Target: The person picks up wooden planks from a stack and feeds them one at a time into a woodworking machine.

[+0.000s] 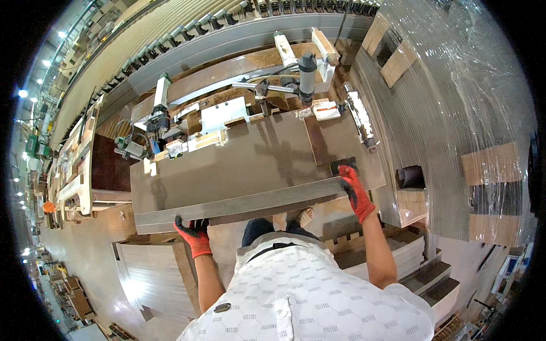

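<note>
A long grey wood-look plank (pixel 244 200) lies along the near edge of a brown worktable (pixel 239 156). My left hand (pixel 194 235), in a red glove with dark fingertips, grips the plank's near edge left of the middle, thumb up against it and fingers partly under it. My right hand (pixel 356 194), gloved the same way, is closed at the plank's right end; its fingertips are partly hidden. Just beyond that hand sits a small dark block (pixel 344 165). A brown strip (pixel 319 141) lies flat on the tabletop farther back.
Clamps and a dark cylinder (pixel 307 77) stand along the table's far side, with a roller conveyor (pixel 170 40) behind. At right rises a tall plastic-wrapped stack (pixel 432 113). Stacked panels stand low at left (pixel 156 273) and stacked boards (pixel 387 250) low at right.
</note>
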The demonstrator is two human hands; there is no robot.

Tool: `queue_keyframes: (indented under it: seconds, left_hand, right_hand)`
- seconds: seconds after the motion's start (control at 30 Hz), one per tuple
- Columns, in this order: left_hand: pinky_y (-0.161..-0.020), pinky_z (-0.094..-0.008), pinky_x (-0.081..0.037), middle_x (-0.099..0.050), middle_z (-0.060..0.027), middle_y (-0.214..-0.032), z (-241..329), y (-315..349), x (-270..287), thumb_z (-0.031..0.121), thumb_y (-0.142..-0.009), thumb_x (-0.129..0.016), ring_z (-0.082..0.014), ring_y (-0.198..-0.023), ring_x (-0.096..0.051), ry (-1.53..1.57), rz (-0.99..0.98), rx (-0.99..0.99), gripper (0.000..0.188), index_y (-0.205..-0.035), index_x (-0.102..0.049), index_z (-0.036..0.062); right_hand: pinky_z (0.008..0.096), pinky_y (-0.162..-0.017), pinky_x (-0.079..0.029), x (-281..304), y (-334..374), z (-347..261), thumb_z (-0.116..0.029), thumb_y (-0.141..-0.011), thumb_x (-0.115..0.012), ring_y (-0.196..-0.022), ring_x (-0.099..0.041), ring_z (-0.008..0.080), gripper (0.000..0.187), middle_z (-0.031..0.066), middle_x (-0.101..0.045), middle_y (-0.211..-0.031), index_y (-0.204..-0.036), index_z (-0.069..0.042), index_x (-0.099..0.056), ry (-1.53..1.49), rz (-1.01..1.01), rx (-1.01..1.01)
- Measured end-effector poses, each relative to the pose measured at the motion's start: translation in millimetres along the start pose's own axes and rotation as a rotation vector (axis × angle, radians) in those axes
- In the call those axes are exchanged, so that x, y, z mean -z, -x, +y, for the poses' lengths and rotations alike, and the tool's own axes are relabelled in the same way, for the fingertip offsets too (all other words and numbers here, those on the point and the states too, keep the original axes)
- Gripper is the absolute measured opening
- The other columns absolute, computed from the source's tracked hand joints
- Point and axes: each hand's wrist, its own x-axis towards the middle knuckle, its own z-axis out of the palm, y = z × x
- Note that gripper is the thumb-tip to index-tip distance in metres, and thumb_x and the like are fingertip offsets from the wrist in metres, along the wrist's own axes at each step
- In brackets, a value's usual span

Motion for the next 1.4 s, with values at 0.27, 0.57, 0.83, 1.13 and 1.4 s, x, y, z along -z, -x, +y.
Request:
queue_keyframes:
  seconds: [0.27,0.57,0.83,1.13,1.4]
  left_hand:
    - [-0.112,-0.0593,-0.045,-0.055,-0.005,-0.146,15,-75,69,0.067,-0.099,-0.067,-0.0313,-0.134,-0.055,0.172,0.272,-0.122,0.076,-0.157,-0.051,0.0209]
    - [-0.106,-0.0425,-0.047,-0.062,-0.0025,-0.149,121,-221,170,0.083,-0.097,-0.058,-0.02,-0.127,-0.058,-0.023,0.094,0.031,0.084,-0.151,-0.061,0.019]
    - [-0.112,-0.0363,-0.05,-0.051,0.0032,-0.162,105,-231,178,0.044,-0.114,-0.061,-0.015,-0.136,-0.057,-0.228,-0.316,-0.208,0.072,-0.174,-0.033,0.0142]
    - [-0.113,-0.0322,-0.046,-0.054,0.0043,-0.158,90,-223,185,0.048,-0.115,-0.058,-0.0138,-0.134,-0.054,-0.285,-0.417,-0.036,0.067,-0.171,-0.04,0.0158]
    - [-0.113,-0.0369,-0.048,-0.066,-0.0048,-0.148,147,-184,82,0.036,-0.115,-0.059,-0.0192,-0.129,-0.063,-0.412,-0.132,-0.552,0.049,-0.153,-0.058,0.005]
  right_hand:
    - [0.0492,-0.126,-0.039,-44,-5,23,-0.044,-0.113,-0.055,-0.145,-0.056,0.0261,0.054,0.009,-0.062,-0.156,-0.154,-0.01,-0.061,-0.198,-0.114,-0.052]
    - [0.05,-0.118,-0.042,-229,-71,-18,-0.045,-0.113,-0.054,-0.136,-0.059,0.0286,0.051,0.0116,-0.065,-0.148,-0.147,-0.008,-0.062,0.285,-0.076,0.026]
    - [0.0507,-0.111,-0.044,-295,-96,-6,-0.046,-0.113,-0.054,-0.127,-0.062,0.0308,0.051,0.0139,-0.067,-0.141,-0.141,-0.006,-0.063,0.427,0.01,0.089]
    - [0.0515,-0.102,-0.047,-329,-111,24,-0.048,-0.113,-0.053,-0.118,-0.065,0.0332,0.051,0.0164,-0.07,-0.132,-0.135,-0.004,-0.065,0.519,0.201,0.174]
    - [0.0522,-0.095,-0.05,-216,-86,72,-0.049,-0.113,-0.053,-0.11,-0.068,0.0354,0.052,0.0187,-0.073,-0.125,-0.129,-0.002,-0.066,0.547,0.959,0.286]
